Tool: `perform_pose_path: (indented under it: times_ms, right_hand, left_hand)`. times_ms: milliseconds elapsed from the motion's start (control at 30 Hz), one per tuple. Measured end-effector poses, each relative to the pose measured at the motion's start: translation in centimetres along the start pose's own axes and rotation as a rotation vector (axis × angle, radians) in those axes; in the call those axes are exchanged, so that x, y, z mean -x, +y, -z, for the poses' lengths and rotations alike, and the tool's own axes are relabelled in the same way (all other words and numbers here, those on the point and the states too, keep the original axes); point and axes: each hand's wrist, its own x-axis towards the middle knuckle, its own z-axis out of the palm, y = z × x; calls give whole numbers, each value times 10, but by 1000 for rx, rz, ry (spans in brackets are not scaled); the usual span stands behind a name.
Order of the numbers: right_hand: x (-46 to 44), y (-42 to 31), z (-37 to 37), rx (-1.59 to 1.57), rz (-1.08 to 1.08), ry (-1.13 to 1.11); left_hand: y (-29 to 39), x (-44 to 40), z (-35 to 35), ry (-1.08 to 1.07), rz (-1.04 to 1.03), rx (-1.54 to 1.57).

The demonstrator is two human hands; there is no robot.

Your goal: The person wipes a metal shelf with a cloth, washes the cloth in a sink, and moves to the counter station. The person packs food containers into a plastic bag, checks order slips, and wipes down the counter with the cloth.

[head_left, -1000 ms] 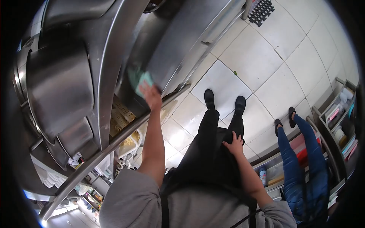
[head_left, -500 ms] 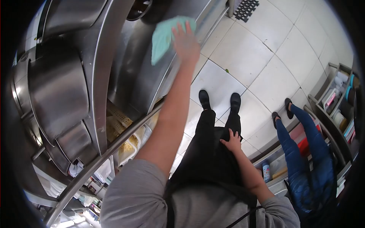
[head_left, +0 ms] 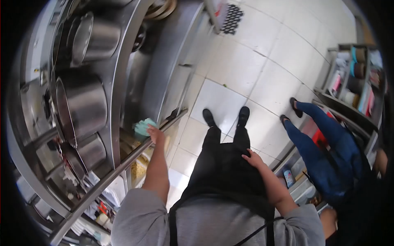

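My left hand (head_left: 154,134) is closed on a pale green cloth (head_left: 144,126), which is bunched up. Hand and cloth are at the near end of a steel shelf (head_left: 158,78), beside its front rail. Part of the cloth is hidden behind my fingers. My right hand (head_left: 254,158) rests against the side of my black apron (head_left: 225,164) at the thigh, thumb apart from the fingers, with nothing visible in it.
Large steel pots (head_left: 84,104) stand on the upper shelf at left. Yellow food (head_left: 138,170) sits in a container below the rail. Another person in blue jeans (head_left: 316,123) stands at right near a rack (head_left: 353,82). A black mat (head_left: 232,19) lies on the tiled floor.
My left hand has drawn the cloth back toward me along the shelf, from the far part to the near end. The cloth was spread flat and is now bunched. My right hand stays at the apron.
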Motion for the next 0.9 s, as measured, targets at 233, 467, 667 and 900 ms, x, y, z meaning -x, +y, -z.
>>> perform_pose_path:
  times_ms: [233,467,667,900]
  right_hand:
    - [38,52,105,60,25,249]
    - [83,27,235,-106,113,610]
    - [114,-50,365,-208,393,813]
    - [177,-118,452,-493,691,820]
  left_hand:
    - [-92,1,188,-387,-228,1831]
    - [-89,116,443,343,-836,1691]
    - [-134,192,577,-162,-1235,2004]
    - [-156,221,685,-413,-1594,1722]
